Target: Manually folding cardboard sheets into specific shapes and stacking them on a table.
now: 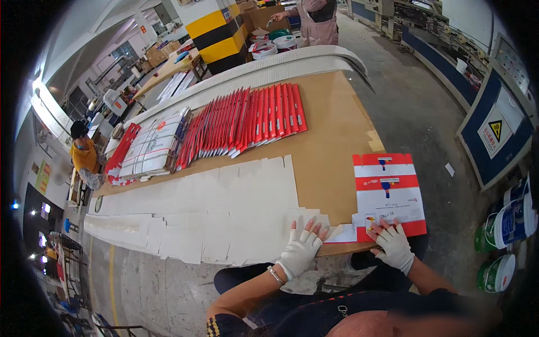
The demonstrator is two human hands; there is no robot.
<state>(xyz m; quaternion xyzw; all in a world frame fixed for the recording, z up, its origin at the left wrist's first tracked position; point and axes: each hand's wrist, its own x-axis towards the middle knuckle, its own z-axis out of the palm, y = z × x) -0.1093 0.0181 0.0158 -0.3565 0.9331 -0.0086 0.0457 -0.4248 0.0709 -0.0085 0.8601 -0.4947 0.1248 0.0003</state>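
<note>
Brown table (pixel 331 140) in factory hall; my left hand (pixel 300 247) flat, fingers spread, on white sheets (pixel 224 213); right hand (pixel 394 244) flat on red-white carton (pixel 387 194).

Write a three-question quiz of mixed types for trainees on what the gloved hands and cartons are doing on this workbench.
1. True or false: the right hand rests on the red-and-white flat carton.
2. The left hand presses on: A) white flat sheets B) a paint tin C) a tape roll.
3. Fill in: the fanned red cartons lie on the ___ side of the table.

Key: 1 true; 2 A; 3 far.
</note>
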